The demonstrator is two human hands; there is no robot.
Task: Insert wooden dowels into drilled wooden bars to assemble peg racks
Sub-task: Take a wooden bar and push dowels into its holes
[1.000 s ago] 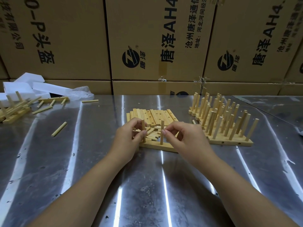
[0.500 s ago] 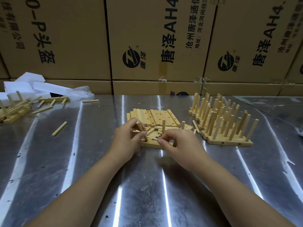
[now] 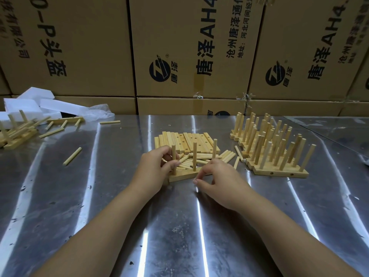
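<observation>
A wooden bar (image 3: pixel 182 175) lies on the metal table (image 3: pixel 99 196) with three dowels standing upright in it. My left hand (image 3: pixel 153 170) pinches the left dowel (image 3: pixel 174 156) between thumb and fingers near its lower half. The middle dowel (image 3: pixel 194 154) and the right dowel (image 3: pixel 214 147) stand free. My right hand (image 3: pixel 219 180) lies over the bar's right part with its fingers curled. Its thumb and forefinger are a little apart at the bar's front edge, and the hand hides any grip on the bar.
Loose dowels (image 3: pixel 201 156) lie heaped behind the bar, in front of a row of drilled bars (image 3: pixel 185 140). Finished racks (image 3: pixel 275 154) stand to the right. More racks (image 3: pixel 16 132), a stray dowel (image 3: pixel 72 156) and white foam (image 3: pixel 30 104) are at the left. Cardboard boxes (image 3: pixel 189 56) wall off the back.
My right hand has let go of the middle dowel and dropped to the bar's front edge. The left dowel, tilted before, now stands upright in the bar. A third dowel now shows at the right.
</observation>
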